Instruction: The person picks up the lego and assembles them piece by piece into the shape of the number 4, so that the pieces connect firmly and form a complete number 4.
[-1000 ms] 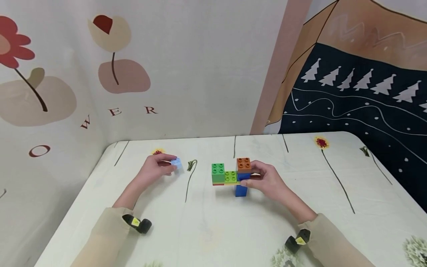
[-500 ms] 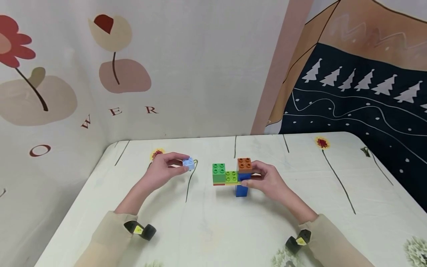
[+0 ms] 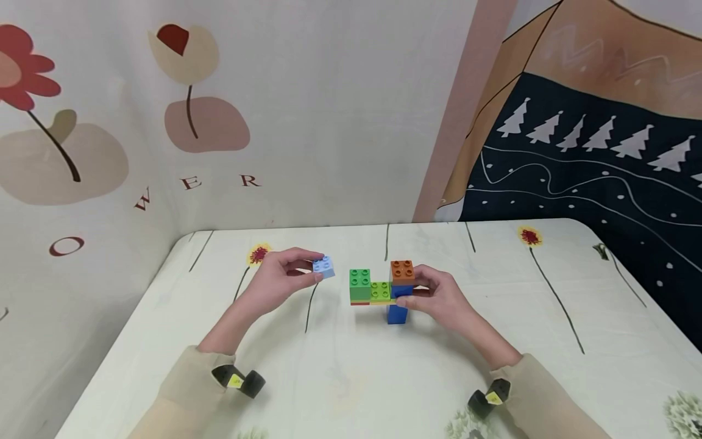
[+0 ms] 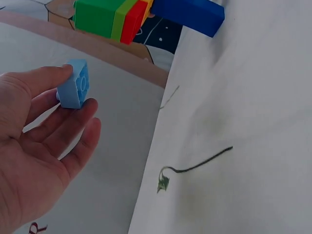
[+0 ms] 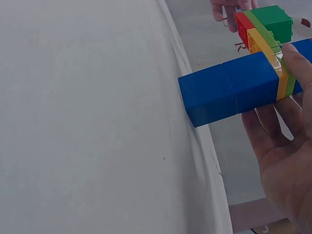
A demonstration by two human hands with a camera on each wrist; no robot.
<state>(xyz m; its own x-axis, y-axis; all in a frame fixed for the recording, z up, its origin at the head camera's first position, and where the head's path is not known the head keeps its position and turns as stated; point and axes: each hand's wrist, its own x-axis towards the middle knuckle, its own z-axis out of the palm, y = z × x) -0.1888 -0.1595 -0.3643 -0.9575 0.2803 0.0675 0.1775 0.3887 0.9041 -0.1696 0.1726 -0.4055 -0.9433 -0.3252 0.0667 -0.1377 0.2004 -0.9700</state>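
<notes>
My left hand point(image 3: 276, 280) pinches a light blue toy brick point(image 3: 323, 267) between thumb and fingers, raised above the table and left of the built bricks. In the left wrist view, the hollow underside of the light blue brick point(image 4: 80, 84) faces away from the palm. My right hand point(image 3: 441, 296) grips a brick structure point(image 3: 380, 292) at its right side. That structure has a blue column point(image 5: 229, 87), yellow and lime layers, a red piece underneath, a green brick point(image 3: 359, 284) at the left end and an orange-brown brick point(image 3: 402, 272) on top at the right.
A white cloth with printed flowers covers the table point(image 3: 351, 378). Behind it hangs a pale printed curtain point(image 3: 329, 122), with a dark tree-patterned cloth point(image 3: 576, 158) at the right. Each wrist carries a black camera strap.
My left hand has carried the light blue brick rightward, up from near the table, closer to the structure. The right hand and the structure have stayed in place.
</notes>
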